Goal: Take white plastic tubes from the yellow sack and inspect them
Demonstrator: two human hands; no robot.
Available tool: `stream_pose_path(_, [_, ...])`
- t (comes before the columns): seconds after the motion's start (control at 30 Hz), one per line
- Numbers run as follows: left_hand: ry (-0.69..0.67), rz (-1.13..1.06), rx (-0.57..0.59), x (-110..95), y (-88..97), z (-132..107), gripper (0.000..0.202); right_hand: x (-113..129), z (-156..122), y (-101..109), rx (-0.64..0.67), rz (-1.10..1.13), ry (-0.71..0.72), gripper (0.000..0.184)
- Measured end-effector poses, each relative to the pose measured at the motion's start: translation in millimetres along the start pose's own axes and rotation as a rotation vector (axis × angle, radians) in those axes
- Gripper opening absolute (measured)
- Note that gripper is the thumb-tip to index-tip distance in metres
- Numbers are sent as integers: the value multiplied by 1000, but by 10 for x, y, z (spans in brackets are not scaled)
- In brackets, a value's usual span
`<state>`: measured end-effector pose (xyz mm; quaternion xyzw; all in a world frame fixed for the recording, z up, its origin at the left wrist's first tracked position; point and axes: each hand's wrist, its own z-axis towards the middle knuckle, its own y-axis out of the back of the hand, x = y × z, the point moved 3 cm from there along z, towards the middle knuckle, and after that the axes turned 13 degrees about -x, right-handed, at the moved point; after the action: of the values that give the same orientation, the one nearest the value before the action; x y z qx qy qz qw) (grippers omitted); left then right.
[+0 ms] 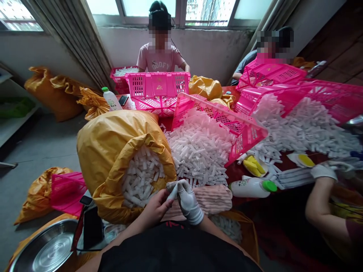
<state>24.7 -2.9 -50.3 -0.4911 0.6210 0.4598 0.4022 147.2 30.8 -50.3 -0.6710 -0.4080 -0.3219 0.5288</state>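
The small white piece (172, 192) is short, slim and pale, apparently a narrow tube, its surface smooth and slightly bluish. It is up in the hands, over the near edge of the red table (239, 170). The bare left hand (159, 202) pinches its lower end between thumb and bent fingers; the white-gloved right hand (187, 202) has its fingers curled closed at the upper end — white on white, so the exact contact is hard to make out. Just beneath lies a ribbed pink towel (214, 198) along the near edge.

Many similar pieces form a pile (198, 149) on the table, spilling from a tipped pink basket (256, 130). At the table's near left corner, a yellow sack (113, 128) gapes open, full of more. Near the right hand a white bottle (249, 187) lies on its side at the near edge, its green cap pointing right.

The room has a grey floor (42, 147), a window (210, 13) and a drawn-back curtain (73, 37). A person (159, 60) sits beyond the far edge, the pink shirt lettered "GOOFY". The bottle's green print is too small to read — so is the gold mark on the upright pink basket (159, 85).
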Motion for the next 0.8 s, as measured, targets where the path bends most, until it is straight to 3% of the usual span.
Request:
stream_pose_path(0.2, [-159,470,-106,-85,0,26,29,-128,41,40,-150,-44,-29,34])
stream_pose_path(0.3, [-176,559,-125,-48,-49,35,28,-209,22,20,-222,-24,-51,37])
stream_pose_path(0.47, [-114,379,-118,90,-156,42,28,-410,-8,16,-195,64,-185,39])
stream_pose_path(0.57, [95,95,-124,211,-238,42,35,-511,-31,65,-213,30,-206,40])
stream_pose_path(0.67, [228,-27,-13,281,-305,92,42,-537,-43,164,-178,-32,-185,42])
stream_pose_path(0.73, [152,71,132,300,-283,193,43,-503,-37,351,-227,-113,-116,39])
stream_pose_path(0.8, [44,322,181,368,-166,358,37,-446,-41,665,-412,-233,-25,35])
